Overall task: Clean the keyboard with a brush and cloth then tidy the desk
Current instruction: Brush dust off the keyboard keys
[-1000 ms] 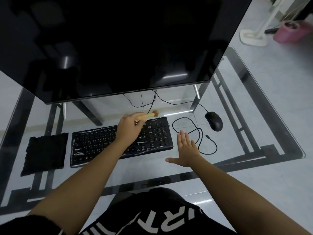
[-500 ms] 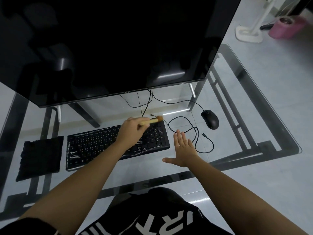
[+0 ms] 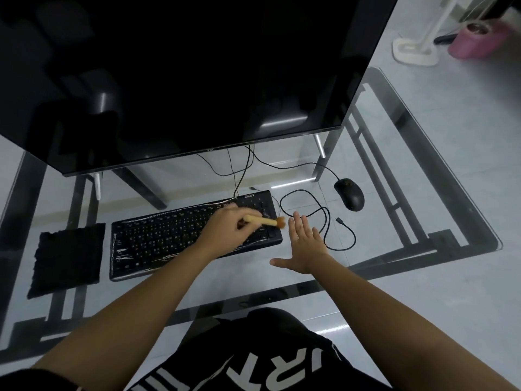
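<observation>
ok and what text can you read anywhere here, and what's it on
"acer": on the keyboard, top right corner.
key legends: too small to read.
logo on the monitor lower bezel: too small to read.
big white letters on the shorts: cut off, only "R" and "T" show.

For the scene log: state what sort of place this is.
Likely a home computer workstation: a glass desk carries a large dark monitor, a black keyboard and a wired mouse, and a pink bucket stands on the floor beyond.

Black keyboard [image 3: 174, 235], black cloth [image 3: 66, 259], black mouse [image 3: 349, 194], tan brush [image 3: 265, 220], pink bucket [image 3: 476, 40].
</observation>
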